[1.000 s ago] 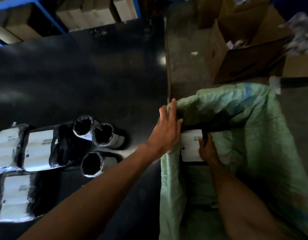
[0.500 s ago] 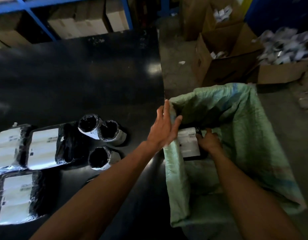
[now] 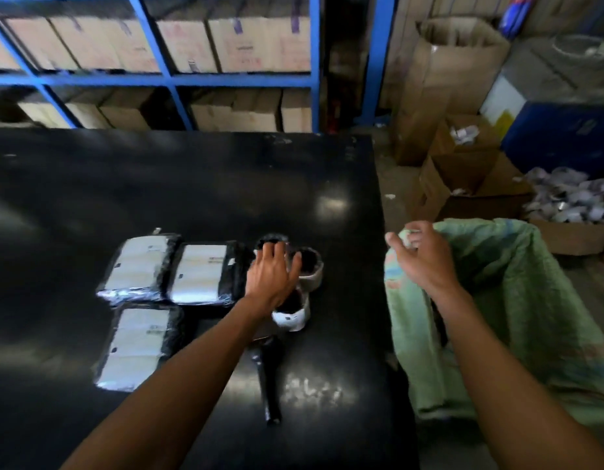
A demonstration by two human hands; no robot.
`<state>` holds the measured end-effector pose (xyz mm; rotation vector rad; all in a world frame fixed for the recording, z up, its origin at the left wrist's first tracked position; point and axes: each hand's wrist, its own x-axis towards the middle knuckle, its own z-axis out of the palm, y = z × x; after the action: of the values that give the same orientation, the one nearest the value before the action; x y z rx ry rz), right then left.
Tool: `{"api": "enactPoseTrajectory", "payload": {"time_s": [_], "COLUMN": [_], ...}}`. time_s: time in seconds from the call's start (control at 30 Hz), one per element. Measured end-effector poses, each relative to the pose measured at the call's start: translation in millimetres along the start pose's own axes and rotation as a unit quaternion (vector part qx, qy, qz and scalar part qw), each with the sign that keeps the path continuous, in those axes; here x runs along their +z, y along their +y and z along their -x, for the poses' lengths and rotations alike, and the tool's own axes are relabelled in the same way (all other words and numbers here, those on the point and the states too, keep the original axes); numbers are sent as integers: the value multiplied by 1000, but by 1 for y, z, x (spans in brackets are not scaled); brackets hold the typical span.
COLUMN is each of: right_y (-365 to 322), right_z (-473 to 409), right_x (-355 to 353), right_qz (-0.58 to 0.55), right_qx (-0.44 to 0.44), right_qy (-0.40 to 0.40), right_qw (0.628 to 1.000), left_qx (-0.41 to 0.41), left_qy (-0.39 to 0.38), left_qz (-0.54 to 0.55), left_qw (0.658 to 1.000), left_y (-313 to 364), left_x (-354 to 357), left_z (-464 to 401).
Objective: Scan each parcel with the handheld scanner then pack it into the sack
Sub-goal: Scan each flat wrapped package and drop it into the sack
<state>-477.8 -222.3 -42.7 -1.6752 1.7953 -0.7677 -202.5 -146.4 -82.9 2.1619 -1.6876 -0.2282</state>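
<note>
On the black table [image 3: 158,184] lie three flat parcels with white labels: one at the back left [image 3: 137,266], one beside it [image 3: 202,273] and one nearer me [image 3: 137,347]. Three rolled black parcels stand to their right; my left hand [image 3: 271,274] is spread over the far one, covering most of it. Another roll [image 3: 310,266] stands beside the hand and a third [image 3: 292,313] below it. The black handheld scanner [image 3: 268,378] lies on the table near my left forearm. My right hand [image 3: 422,256] grips the rim of the green sack [image 3: 517,300] at the table's right edge.
Blue shelving [image 3: 171,78] with cardboard boxes runs behind the table. Open cartons [image 3: 463,191] and a box of crumpled white wrappers [image 3: 571,201] stand on the floor beyond the sack. A blue drum [image 3: 561,137] is at the far right.
My right hand let the labelled parcel go inside the sack and rose to the sack's rim. My left hand left the rim and moved left over the rolled parcels. The view tilted up.
</note>
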Motion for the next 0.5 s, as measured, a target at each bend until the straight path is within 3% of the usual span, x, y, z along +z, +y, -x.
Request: {"api": "enactPoseTrajectory", "payload": {"time_s": [0.2,0.4,0.5], "right_y": [-93,-123,-119], "right_z": [78,152,182], "right_x": [82,147,173], "right_qz": [32,139,199], "right_qx": [-93,-103,-94], "right_qy": [-104,-267,-301], "right_qw": [990,948,928], "left_qx": [-95,-204,-239], "left_qy": [38,-69,-131], "left_qz": [-32,-56,-67], "left_qw": [994,975,960], "left_y": [-113,-212,-252], "left_x": [-60,-87,-83], "left_z": [42,96,119]}}
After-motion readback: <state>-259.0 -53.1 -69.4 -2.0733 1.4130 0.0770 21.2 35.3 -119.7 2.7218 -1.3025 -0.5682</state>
